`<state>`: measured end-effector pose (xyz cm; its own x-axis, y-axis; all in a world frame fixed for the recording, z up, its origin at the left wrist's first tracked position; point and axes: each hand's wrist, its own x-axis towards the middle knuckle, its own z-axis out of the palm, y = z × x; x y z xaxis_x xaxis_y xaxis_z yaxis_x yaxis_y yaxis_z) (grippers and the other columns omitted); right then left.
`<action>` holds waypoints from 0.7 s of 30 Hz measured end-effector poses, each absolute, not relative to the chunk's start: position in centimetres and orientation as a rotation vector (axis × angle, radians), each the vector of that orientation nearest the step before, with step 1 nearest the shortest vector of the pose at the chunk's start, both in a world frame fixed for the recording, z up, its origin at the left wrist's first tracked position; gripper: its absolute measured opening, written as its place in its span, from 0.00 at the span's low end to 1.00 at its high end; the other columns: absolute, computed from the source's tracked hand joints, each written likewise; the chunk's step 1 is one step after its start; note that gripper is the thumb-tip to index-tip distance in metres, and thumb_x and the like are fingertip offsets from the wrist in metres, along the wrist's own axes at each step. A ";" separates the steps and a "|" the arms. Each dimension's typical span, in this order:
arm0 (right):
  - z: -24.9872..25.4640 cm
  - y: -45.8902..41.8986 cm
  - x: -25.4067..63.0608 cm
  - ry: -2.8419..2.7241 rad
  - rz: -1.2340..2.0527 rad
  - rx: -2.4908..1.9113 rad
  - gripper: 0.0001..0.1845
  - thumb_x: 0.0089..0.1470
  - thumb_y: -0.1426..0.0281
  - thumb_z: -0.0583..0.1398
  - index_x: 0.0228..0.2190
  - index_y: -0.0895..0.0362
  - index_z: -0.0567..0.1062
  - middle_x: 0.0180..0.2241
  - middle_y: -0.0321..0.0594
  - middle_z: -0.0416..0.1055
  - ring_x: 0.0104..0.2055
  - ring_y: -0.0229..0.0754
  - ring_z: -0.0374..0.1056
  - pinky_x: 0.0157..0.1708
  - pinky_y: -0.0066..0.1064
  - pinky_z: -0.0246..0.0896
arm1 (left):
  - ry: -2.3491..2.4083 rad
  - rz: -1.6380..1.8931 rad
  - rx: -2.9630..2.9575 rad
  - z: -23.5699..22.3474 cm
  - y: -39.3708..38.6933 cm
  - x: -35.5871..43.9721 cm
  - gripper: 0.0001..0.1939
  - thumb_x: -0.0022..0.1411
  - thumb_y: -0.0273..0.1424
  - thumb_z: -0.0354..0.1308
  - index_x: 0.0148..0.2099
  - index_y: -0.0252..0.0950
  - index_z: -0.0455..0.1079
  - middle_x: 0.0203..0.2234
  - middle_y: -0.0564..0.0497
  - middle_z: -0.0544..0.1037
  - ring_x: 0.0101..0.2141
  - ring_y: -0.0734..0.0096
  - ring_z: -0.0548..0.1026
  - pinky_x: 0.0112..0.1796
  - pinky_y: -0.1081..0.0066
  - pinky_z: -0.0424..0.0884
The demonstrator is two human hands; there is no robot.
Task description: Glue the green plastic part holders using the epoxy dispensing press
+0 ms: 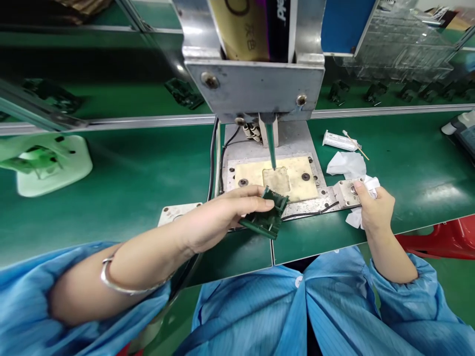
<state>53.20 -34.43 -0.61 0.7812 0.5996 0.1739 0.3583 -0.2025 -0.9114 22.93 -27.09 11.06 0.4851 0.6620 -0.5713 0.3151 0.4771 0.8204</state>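
My left hand (218,215) pinches a small dark green circuit part (266,213) just in front of a metal fixture plate (276,179) with a tan insert and a square recess. A green dispensing needle (271,148) hangs from the machine head (256,84) right above that recess. My right hand (373,210) is closed around a crumpled white wipe (365,190) and rests at the fixture's right-hand metal tab (345,190).
A white tube (338,141) with a cotton swab (356,145) and another white wipe (347,164) lie right of the fixture. A pale green stand (52,165) sits far left. Black cables (213,158) run beside the plate. Clear trays (401,49) and dark parts line the back. A red stool (441,240) stands at lower right.
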 end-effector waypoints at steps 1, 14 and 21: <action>-0.6 -34.7 53.1 -0.740 0.214 -1.814 0.28 0.41 0.46 0.69 0.24 0.60 0.77 0.21 0.36 0.69 0.25 0.40 0.63 0.25 0.32 0.60 | 1.086 0.266 1.067 11.1 -27.7 22.9 0.21 0.44 0.47 0.71 0.35 0.38 0.75 0.32 0.46 0.80 0.39 0.49 0.79 0.35 0.62 0.78; 6.4 -44.5 43.7 -2.037 0.140 -0.921 0.16 0.61 0.73 0.58 0.22 0.54 0.66 0.20 0.32 0.55 0.20 0.37 0.52 0.23 0.33 0.46 | 0.655 0.761 1.728 9.3 -36.3 20.8 0.29 0.56 0.35 0.73 0.58 0.52 0.68 0.45 0.51 0.78 0.45 0.61 0.78 0.44 0.66 0.81; 6.3 -42.8 41.3 -2.071 0.157 -0.742 0.24 0.66 0.76 0.49 0.18 0.56 0.66 0.21 0.36 0.57 0.23 0.38 0.51 0.24 0.34 0.40 | 0.518 0.857 1.847 9.5 -36.9 20.2 0.34 0.57 0.32 0.73 0.63 0.50 0.64 0.48 0.49 0.77 0.48 0.56 0.77 0.48 0.58 0.82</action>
<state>41.32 -42.75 6.25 -0.4124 0.5604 0.7183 0.4458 0.8117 -0.3773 20.15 -36.91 9.51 0.6583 0.6780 0.3272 -0.0257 -0.4141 0.9099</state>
